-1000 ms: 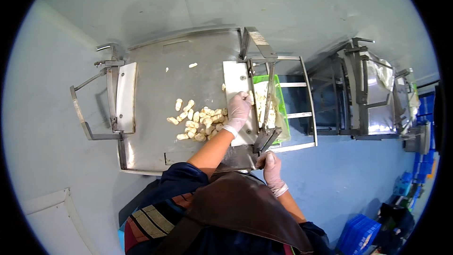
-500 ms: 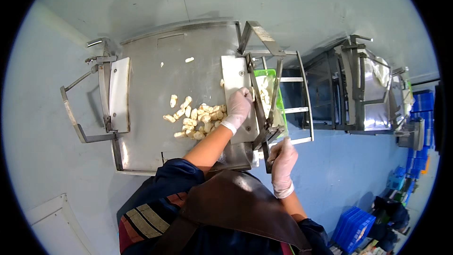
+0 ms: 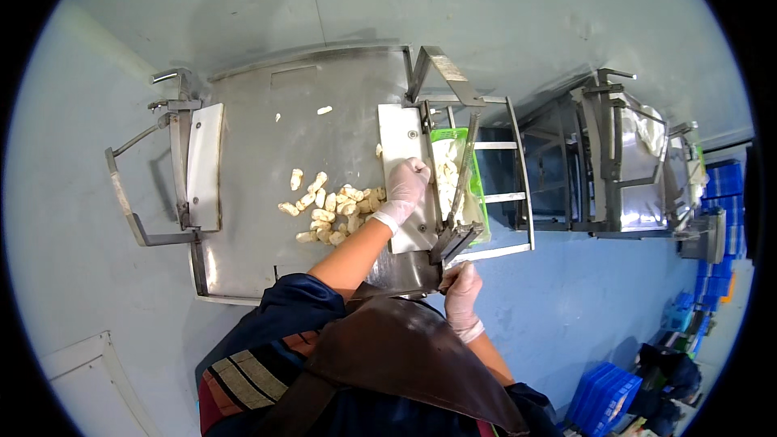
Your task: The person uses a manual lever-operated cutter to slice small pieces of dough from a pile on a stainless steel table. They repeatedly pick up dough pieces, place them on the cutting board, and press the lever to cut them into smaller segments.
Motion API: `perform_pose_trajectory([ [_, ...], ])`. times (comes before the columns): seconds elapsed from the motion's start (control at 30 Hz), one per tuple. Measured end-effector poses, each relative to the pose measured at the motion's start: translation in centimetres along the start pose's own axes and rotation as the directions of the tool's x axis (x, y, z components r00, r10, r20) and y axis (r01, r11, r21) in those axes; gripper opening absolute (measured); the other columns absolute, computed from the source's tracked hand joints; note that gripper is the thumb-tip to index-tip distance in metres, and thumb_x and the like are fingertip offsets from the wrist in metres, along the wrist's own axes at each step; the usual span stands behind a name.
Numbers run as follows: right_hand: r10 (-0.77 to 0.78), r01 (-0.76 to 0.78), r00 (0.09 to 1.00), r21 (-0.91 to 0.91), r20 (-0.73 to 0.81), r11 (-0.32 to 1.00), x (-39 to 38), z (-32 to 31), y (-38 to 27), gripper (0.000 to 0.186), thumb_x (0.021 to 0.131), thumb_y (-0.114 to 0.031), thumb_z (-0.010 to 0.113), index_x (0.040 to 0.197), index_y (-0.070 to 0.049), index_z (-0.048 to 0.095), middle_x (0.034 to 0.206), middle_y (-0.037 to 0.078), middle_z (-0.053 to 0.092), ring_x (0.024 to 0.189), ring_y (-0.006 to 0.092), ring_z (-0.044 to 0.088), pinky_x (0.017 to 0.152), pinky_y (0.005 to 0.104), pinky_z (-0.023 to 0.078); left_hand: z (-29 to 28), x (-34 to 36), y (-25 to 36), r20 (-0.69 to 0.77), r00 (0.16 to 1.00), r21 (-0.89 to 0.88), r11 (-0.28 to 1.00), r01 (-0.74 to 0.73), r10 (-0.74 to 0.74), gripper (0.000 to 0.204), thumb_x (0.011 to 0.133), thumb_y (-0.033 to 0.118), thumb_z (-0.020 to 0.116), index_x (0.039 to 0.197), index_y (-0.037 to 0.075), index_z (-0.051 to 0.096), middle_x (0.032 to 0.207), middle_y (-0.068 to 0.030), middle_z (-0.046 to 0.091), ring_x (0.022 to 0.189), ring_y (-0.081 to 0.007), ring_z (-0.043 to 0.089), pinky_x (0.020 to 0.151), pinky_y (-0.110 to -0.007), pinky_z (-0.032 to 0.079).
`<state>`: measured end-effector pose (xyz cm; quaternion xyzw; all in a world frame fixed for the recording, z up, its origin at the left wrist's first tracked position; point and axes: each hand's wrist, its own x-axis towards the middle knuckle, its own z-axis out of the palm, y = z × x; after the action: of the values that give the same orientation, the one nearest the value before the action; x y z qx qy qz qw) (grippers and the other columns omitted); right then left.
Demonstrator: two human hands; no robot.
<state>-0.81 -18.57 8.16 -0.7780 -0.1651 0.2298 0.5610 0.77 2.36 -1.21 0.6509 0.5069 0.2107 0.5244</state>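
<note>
My left hand (image 3: pixel 407 186), in a pale glove, is closed over the white board (image 3: pixel 401 125) at the table's right side. Its fingertips lie by the board's right edge; what they hold is hidden. My gloved right hand (image 3: pixel 461 291) is wrapped round the near end of a metal cutter lever (image 3: pixel 456 240). Left of my left hand, a heap of pale, knobbly pieces with brownish patches (image 3: pixel 325 215) lies on the steel table (image 3: pixel 259 137). Just right of the lever, a green basket (image 3: pixel 474 170) holds more whitish pieces.
Two small scraps (image 3: pixel 324 110) lie farther back on the table. A second white board (image 3: pixel 205 166) with a metal frame is at the left edge. The basket rests on a metal rack (image 3: pixel 524 178). More steel equipment (image 3: pixel 643 194) and blue crates (image 3: pixel 603 396) are to the right.
My right hand has moved left and slightly nearer to me, with the lever swinging left toward the board. My left hand has barely shifted on the board.
</note>
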Motion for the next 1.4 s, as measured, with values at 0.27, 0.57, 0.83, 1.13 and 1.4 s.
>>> perform_pose_trajectory([
  [0.27,0.001,-0.004,0.999,0.117,0.032,0.993,-0.1,-0.3,0.3,0.054,0.088,-0.046,0.037,0.058,-0.002,0.049,0.047,0.004,0.046,0.039,0.0100,0.043,0.040,0.0227,0.035,-0.2,-0.1,0.9,-0.022,0.993,0.041,0.992,-0.116,0.117,0.011,0.073,0.013,0.054,0.069,0.005,0.061,0.064,-0.0165,0.058,0.058,-0.0290,0.059,0.056,-0.035,0.046],
  [0.57,-0.054,0.054,0.999,-0.005,-0.001,0.999,0.5,-0.3,-1.5,0.059,0.090,-0.045,0.028,0.050,-0.005,0.043,0.042,0.003,0.040,0.036,0.0101,0.038,0.037,0.0232,0.028,-0.5,-1.1,2.2,0.069,0.998,0.126,0.992,-0.016,0.007,0.017,0.077,0.019,0.053,0.076,0.004,0.060,0.073,-0.0211,0.057,0.072,-0.0349,0.057,0.064,-0.039,0.044],
  [0.83,-0.103,0.094,0.989,0.088,0.104,0.992,0.4,-0.4,3.2,0.059,0.088,-0.050,0.030,0.055,-0.004,0.045,0.044,0.003,0.043,0.036,0.0106,0.041,0.036,0.0237,0.031,0.7,-1.8,1.9,0.098,0.973,-0.220,0.948,0.228,-0.211,0.020,0.077,0.019,0.062,0.073,-0.001,0.060,0.056,-0.0046,0.055,0.049,-0.0136,0.050,0.047,-0.026,0.042],
  [1.13,-0.091,0.081,0.990,0.093,0.111,0.992,0.5,-0.7,3.2,0.057,0.088,-0.048,0.034,0.054,-0.004,0.047,0.042,0.004,0.044,0.035,0.0104,0.042,0.036,0.0234,0.031,-9.2,-0.4,4.8,-0.028,0.998,0.124,0.991,-0.054,0.058,0.018,0.078,0.021,0.056,0.086,0.006,0.061,0.081,-0.0125,0.062,0.074,-0.0221,0.058,0.069,-0.031,0.045],
  [1.4,-0.076,0.056,0.988,0.144,0.138,0.988,0.8,-0.8,3.2,0.057,0.085,-0.050,0.039,0.056,-0.002,0.047,0.046,0.004,0.048,0.038,0.0100,0.045,0.037,0.0242,0.035,-17.2,1.5,-0.5,-0.065,0.975,0.760,0.623,0.187,-0.213,0.030,0.074,0.025,0.060,0.094,0.002,0.060,0.096,-0.0158,0.061,0.089,-0.0290,0.059,0.076,-0.036,0.047],
])
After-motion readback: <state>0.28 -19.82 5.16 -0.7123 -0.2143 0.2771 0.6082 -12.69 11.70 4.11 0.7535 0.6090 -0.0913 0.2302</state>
